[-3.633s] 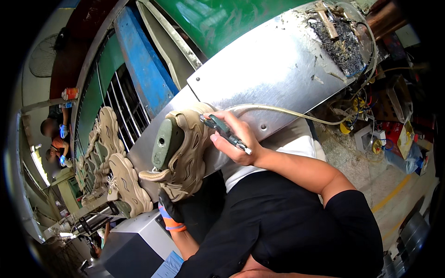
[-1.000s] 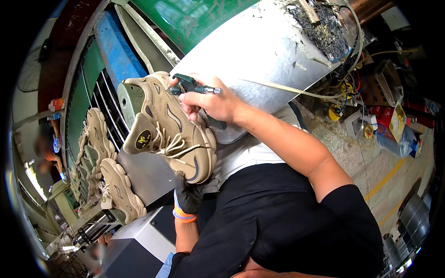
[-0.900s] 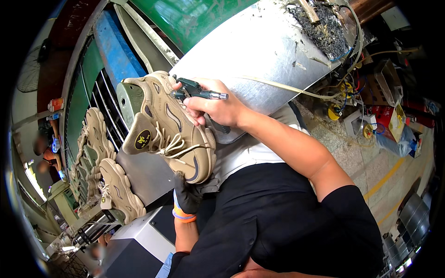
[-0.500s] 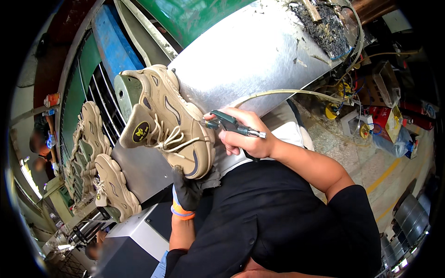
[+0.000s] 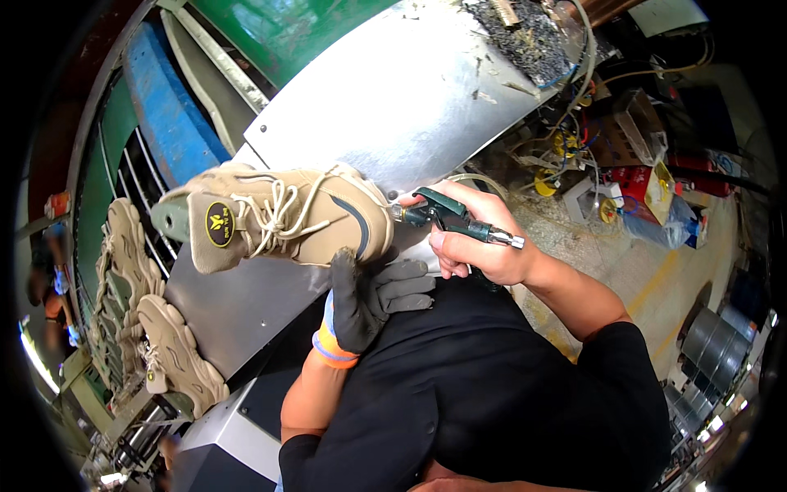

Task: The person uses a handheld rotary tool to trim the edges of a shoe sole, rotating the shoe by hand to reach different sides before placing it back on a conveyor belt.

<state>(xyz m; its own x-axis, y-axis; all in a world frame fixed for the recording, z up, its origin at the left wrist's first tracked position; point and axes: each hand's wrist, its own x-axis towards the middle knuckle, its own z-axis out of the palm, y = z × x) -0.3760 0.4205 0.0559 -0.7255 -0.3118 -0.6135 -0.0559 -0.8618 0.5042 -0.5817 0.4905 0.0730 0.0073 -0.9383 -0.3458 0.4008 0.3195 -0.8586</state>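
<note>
A beige lace-up sneaker (image 5: 316,215) on a green shoe last (image 5: 170,220) is in front of me, its toe toward my right and its tongue toward the left. My left hand (image 5: 373,299), in a dark grey glove with an orange cuff, is just below the toe. Its thumb touches the sneaker's edge, while the other fingers stretch out to the right, apart. My bare right hand (image 5: 490,250) is closed round a small dark green spray gun (image 5: 443,211) with a silver rear end. The gun's front end is right at the toe.
A shiny metal plate (image 5: 369,107) lies beyond the sneaker, with dark residue (image 5: 525,45) at its far right. More beige sneakers (image 5: 176,353) stand at the left beside a green machine with bars. A pale hose (image 5: 475,177) curves behind my right hand. Boxes and wires (image 5: 611,156) clutter the right.
The sneaker has turned so its toe points right and its laces face up. My left hand has moved right, fingers spreading from under the toe. The view has shifted somewhat.
</note>
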